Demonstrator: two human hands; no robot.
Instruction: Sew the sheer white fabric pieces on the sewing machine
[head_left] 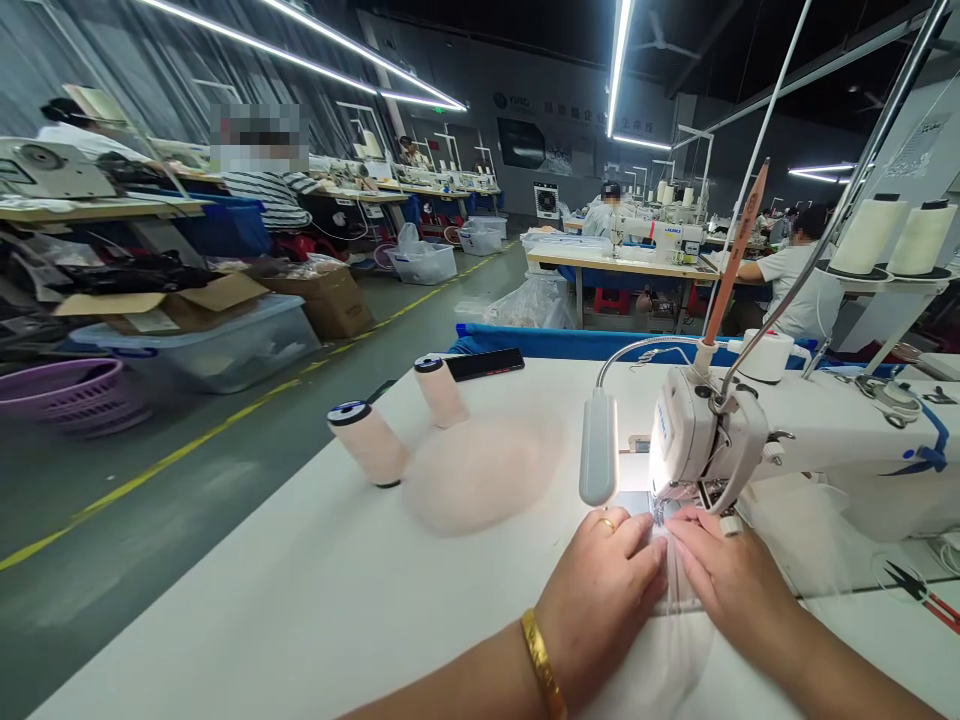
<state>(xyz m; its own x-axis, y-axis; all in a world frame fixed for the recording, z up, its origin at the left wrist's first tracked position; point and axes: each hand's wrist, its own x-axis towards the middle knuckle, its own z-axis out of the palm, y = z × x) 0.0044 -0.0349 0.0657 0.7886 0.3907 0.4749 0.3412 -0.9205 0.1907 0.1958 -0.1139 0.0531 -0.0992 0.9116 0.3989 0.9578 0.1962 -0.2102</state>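
Observation:
A white sewing machine (679, 430) stands on the right of the table, its needle area lit by a lamp (598, 450). Sheer pale fabric (679, 640) runs under the presser foot and hangs toward me. My left hand (604, 580) pinches this fabric just left of the needle; a gold ring and bangle show on it. On the other side, my right hand (731, 575) holds the fabric with fingertips close to the foot. More sheer fabric (795, 520) lies behind my right hand, beneath the machine arm.
Two peach thread cones (367, 445) stand left of a round, blush-coloured piece of sheer material (484, 465). A black phone (487, 363) lies at the table's back edge. Red-handled thread snips (926, 595) rest at the far right. Co-workers sit at other machines beyond.

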